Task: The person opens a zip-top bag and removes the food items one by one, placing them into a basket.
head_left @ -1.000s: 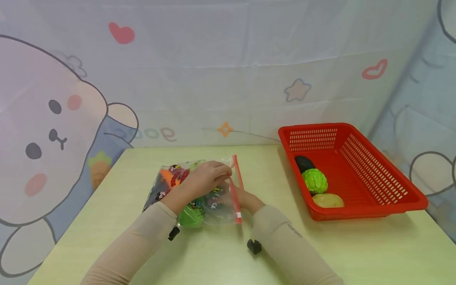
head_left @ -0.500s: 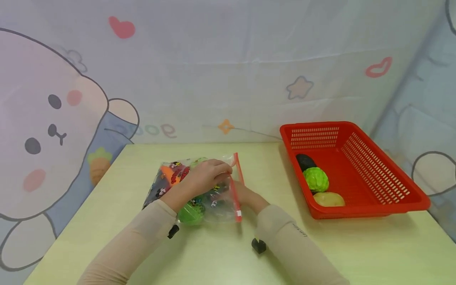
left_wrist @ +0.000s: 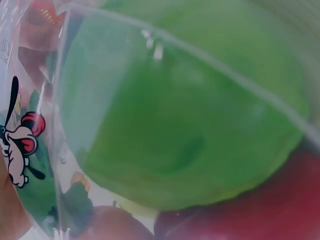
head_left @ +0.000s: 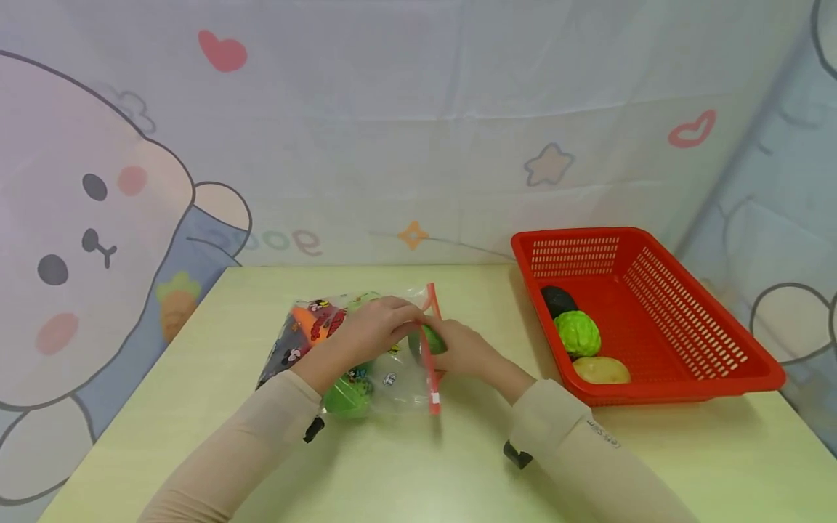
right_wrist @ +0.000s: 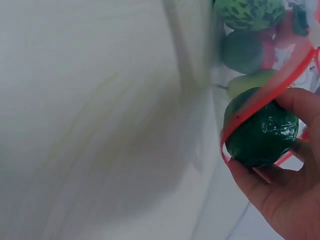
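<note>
A clear printed zip bag (head_left: 392,388) with a red zip edge lies on the table, its mouth to the right. My left hand (head_left: 375,325) pinches the upper side of that mouth. At the opening, my right hand (head_left: 472,354) holds a glossy dark green round fruit (right_wrist: 265,135), thumb and fingers around it; the red edge crosses in front of the fruit. Inside the bag show an orange piece (head_left: 306,319), a light green round piece (left_wrist: 190,110), a red piece (left_wrist: 260,205) and a striped green melon (right_wrist: 250,12). The left hand covers part of the contents.
To the right stands a red plastic basket (head_left: 673,385). Along its left side lie a dark oval piece (head_left: 558,299), a green cabbage (head_left: 578,333) and a potato (head_left: 601,370). A printed cloth (head_left: 366,145) hangs behind the table (head_left: 392,472).
My right hand, earlier reaching inside the bag, has drawn back rightward to its mouth, and the dark green fruit now shows in its grasp. The left hand stays on the bag's edge.
</note>
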Motion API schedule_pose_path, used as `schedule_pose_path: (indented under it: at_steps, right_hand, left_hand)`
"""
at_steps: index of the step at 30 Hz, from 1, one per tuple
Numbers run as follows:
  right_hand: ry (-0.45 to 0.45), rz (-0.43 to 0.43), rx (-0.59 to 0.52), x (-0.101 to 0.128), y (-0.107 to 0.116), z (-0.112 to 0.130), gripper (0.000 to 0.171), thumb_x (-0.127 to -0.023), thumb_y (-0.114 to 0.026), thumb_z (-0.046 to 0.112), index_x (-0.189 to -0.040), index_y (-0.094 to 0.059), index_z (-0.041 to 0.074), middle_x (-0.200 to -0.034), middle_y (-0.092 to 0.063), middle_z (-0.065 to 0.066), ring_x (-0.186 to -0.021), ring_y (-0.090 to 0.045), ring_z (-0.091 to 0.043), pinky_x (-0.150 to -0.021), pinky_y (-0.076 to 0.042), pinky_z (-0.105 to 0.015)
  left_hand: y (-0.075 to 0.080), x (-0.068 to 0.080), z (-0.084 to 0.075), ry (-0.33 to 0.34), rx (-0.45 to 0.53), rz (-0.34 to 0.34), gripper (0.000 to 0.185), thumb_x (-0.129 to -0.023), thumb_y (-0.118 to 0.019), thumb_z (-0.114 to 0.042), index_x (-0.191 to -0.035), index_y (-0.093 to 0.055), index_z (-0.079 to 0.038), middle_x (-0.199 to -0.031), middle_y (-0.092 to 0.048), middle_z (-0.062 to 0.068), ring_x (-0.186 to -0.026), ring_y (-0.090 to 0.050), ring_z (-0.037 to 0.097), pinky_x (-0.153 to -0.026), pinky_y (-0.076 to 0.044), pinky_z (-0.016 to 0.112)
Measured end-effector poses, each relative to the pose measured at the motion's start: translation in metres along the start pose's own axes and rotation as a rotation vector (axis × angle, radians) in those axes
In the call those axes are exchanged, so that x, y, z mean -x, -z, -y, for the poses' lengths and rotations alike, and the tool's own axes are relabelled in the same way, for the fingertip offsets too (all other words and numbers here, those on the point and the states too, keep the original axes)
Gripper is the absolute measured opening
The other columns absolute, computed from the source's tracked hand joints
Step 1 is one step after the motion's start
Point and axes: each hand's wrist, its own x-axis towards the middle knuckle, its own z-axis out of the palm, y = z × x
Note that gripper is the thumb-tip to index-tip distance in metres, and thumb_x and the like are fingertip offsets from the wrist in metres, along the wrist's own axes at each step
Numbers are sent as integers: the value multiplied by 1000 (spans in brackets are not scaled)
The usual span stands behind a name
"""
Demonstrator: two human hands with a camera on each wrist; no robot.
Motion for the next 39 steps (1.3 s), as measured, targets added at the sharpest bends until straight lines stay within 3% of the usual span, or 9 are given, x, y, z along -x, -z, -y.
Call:
schedule_pose_path:
  at_steps: [8,19,27,39]
  right_hand:
    - [-43,18,96,15,18,5,66,-78,-70,24,-137,-41,21,-108,-54,-6,-89,-50,-18,-72,-45,-30]
    - [12,64,211,34,64,11,63,-79,-68,26,-136,-41,17,-109,-54,-9,-93,-51,-21,-72,-47,-32]
    - [-47,42,284,56,92,1,64,-79,-68,27,-136,-40,17,-111,-55,-10,-96,-51,-23,-74,-47,-35]
    - [-104,2,273,78,136,-17,65,-81,-68,27,-138,-38,14,-117,-53,-10,-103,-48,-25,-79,-48,-41]
  left_hand:
    - [1,0,0,-6,2,4,12,-87,-63,-17,-97,-67,-13,-99,-69,0,-92,-65,17,-81,-53,31]
    - [3,-1,0,-38,8,-15,11,-85,-65,-13,-96,-67,-13,-95,-69,0,-87,-65,15,-77,-54,28]
    - [2,-2,-3,-35,2,25,12,-87,-64,-15,-98,-67,-13,-98,-69,0,-91,-65,15,-81,-53,28]
    - [0,-1,-2,-10,13,40,13,-87,-63,-16,-99,-67,-13,-100,-69,0,-94,-64,16,-84,-53,29]
